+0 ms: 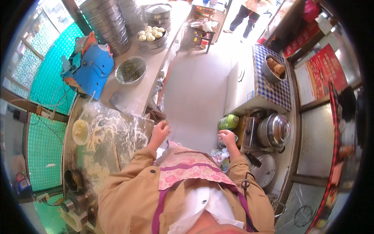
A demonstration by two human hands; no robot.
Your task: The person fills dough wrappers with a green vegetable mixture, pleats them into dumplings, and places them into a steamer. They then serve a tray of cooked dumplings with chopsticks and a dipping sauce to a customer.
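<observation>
Over the edge of the flour-dusted work surface (128, 125), my left hand (160, 132) is raised with its fingers curled in, and nothing shows in it. My right hand (228, 137) is held out at the other side, fingers likewise bent together with nothing visible in them. It is nearest to a green flask-like container (229, 122). Between the hands hangs a pink floral apron (195, 163). On the floured surface are a thin wooden stick (117, 158), flat pale dough pieces (98, 171) and a bowl of pale paste or dough (81, 132).
Beyond the floured area stand a bowl of chopped green filling (131, 70), a steamer with buns (152, 42), stacked steamers (105, 26) and a blue machine (90, 67). At right are a lidded pot (274, 131) and a checked-cloth cabinet (258, 58). A person (248, 14) stands at the doorway.
</observation>
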